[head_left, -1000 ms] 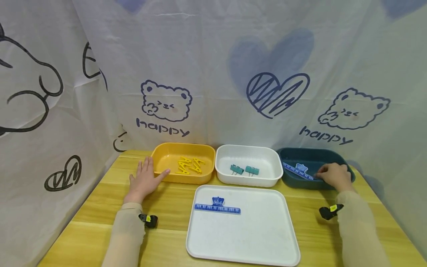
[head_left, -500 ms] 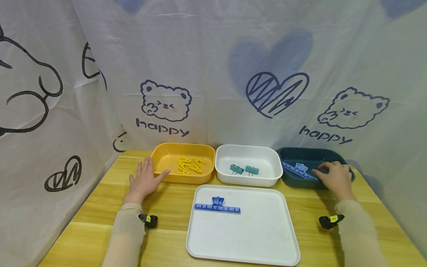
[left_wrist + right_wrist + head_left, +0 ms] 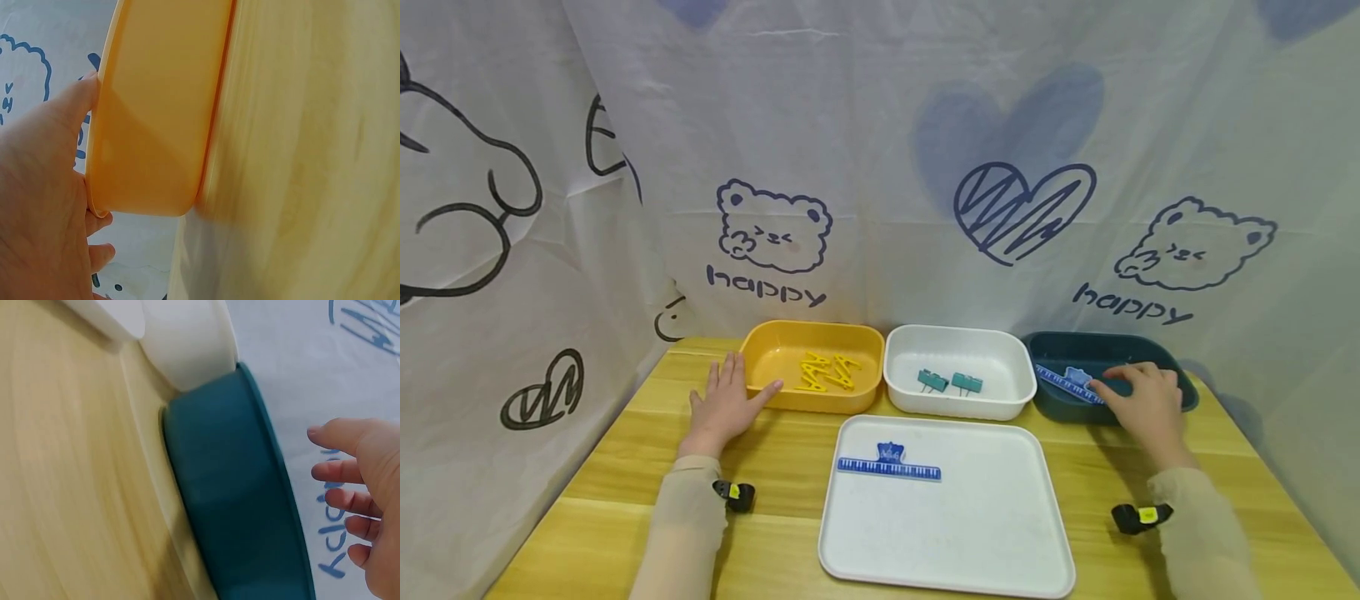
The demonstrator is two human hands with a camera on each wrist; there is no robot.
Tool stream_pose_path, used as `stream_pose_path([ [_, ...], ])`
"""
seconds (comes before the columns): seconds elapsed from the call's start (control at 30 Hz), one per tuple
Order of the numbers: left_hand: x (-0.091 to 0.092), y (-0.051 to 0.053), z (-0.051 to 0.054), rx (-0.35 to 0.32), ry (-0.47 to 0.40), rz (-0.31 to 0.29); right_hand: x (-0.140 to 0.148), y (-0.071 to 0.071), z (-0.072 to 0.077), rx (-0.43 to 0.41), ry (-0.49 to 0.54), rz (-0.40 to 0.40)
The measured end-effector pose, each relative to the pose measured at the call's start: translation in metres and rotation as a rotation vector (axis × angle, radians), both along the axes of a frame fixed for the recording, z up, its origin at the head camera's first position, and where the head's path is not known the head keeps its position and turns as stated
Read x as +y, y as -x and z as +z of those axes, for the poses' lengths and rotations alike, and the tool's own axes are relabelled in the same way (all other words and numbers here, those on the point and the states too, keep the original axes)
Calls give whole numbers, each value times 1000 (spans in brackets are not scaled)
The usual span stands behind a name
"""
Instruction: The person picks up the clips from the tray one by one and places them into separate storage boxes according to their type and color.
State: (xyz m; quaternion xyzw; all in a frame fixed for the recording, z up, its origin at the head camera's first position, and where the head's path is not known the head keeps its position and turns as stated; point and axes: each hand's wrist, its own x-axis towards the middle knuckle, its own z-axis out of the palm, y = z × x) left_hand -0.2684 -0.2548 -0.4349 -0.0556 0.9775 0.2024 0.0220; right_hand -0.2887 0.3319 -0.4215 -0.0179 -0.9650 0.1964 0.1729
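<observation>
My left hand (image 3: 721, 410) rests spread against the left end of the yellow bin (image 3: 816, 402); in the left wrist view its thumb touches the rim. Several yellow clothespin-like clips (image 3: 827, 373) lie inside that bin. Over the dark teal bin (image 3: 1067, 412) hovers my right hand (image 3: 1150, 410), thumb and fingers apart, with nothing visible between them in the right wrist view. Below its fingertips, a blue clip with a piano-key pattern (image 3: 1067, 383) lies slantwise in the bin, its right end partly hidden by the thumb. A similar blue piano-key clip (image 3: 890, 469) lies on the white tray (image 3: 955, 533).
Between the yellow and teal bins stands a white bin (image 3: 958, 406) with two teal binder clips (image 3: 966, 382). All three bins form a row at the back of the wooden table (image 3: 775, 533), before a printed white curtain (image 3: 880, 167). The tray lies in front of them.
The right hand has moved left across the teal bin, from its right part toward the blue clip, and its fingers have spread. The left hand has stayed still.
</observation>
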Motion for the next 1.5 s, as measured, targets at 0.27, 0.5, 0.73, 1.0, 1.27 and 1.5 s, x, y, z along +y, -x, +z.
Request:
stream_pose_path([
  [0.27, 2, 0, 0, 6, 24, -3, -15, -11, 3, 35, 28, 45],
  [0.5, 0, 0, -4, 16, 55, -5, -28, -18, 5, 96, 85, 113],
  [0.73, 0, 0, -3, 20, 58, -4, -44, -24, 16, 149, 104, 182],
  [1.0, -1, 0, -3, 23, 56, -3, -66, -27, 17, 165, 93, 253],
  [1.27, 0, 0, -2, 24, 55, -6, -88, -31, 14, 211, 58, 326],
  [1.5, 0, 0, -2, 26, 54, -5, -105, -36, 14, 249, 60, 405],
])
